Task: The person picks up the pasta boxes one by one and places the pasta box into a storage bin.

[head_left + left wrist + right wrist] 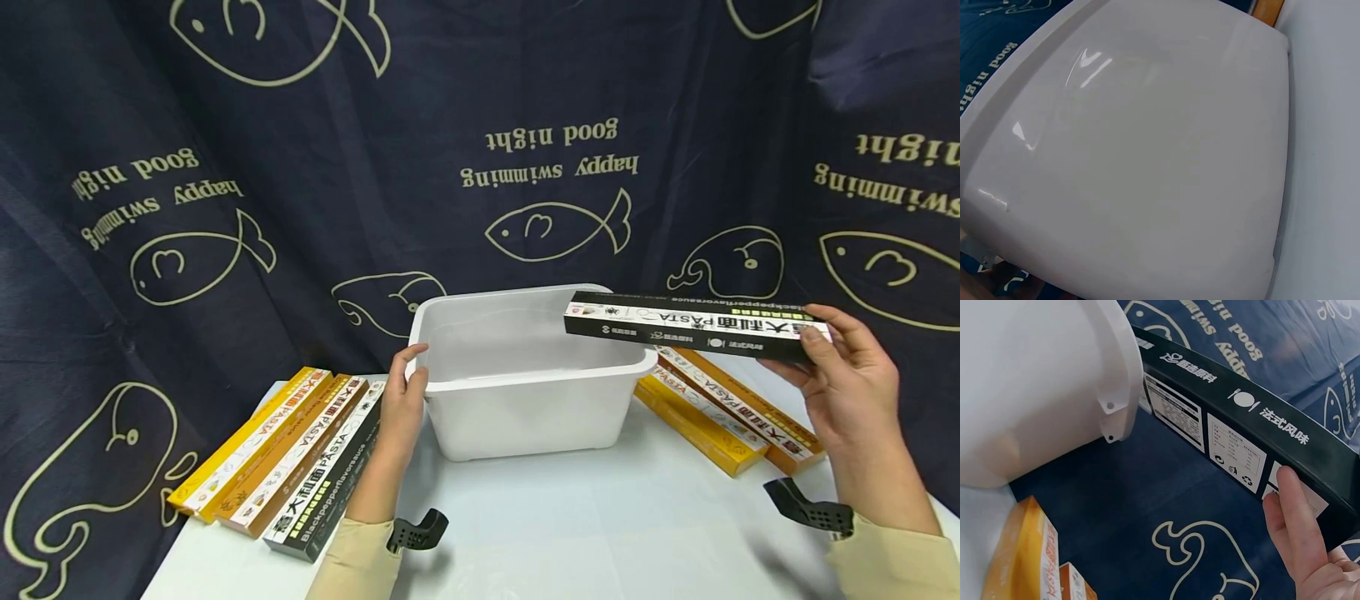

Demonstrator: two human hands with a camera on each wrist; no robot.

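A long black pasta box (690,323) with a white label band is held up at its right end by my right hand (858,379), thumb on the near side. Its left end overlaps the right rim of a white plastic bin (525,421) in the head view. My left hand (402,404) grips the bin's left rim with thumb and fingers. The inside of the bin shows nothing in it. In the right wrist view, fingers lie along the printed underside of the black box (1235,450). The bin's outer wall (1147,156) fills the left wrist view.
Left of the bin lie a yellow pasta box (247,446), a brown one (300,454) and a black one (330,479), side by side. On the right lie a yellow box (697,421) and an orange-brown box (750,408). A dark fish-print curtain (420,208) hangs behind the white table (570,533).
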